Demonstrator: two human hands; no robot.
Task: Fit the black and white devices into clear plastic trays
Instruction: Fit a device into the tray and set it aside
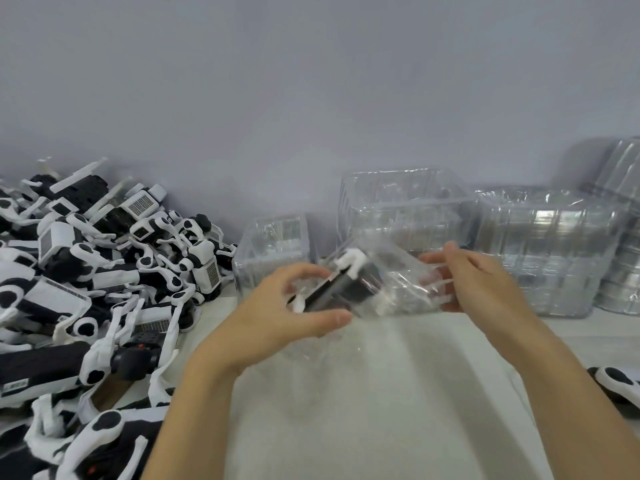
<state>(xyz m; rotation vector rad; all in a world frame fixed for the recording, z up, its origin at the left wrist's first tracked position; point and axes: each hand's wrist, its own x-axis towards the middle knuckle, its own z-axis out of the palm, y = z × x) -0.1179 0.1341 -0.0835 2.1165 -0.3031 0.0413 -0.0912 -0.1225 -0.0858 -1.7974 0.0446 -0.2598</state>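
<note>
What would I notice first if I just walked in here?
Probably the big pile of devices heaped on the left. Next, the left hand and right hand in the middle, holding a device and a clear tray. Stacks of trays stand behind.

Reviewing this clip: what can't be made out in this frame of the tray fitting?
Head view only:
- Whether the device is seated in the clear tray: motion blur and glare hide the fit.
- Left hand and right hand: exact finger contact is blurred.
- Pile of devices: cut off by the left edge, count unknowable.
- Tray stacks: transparent layers merge; the rightmost is cut by the edge.
- Device at right: mostly out of frame.
</note>
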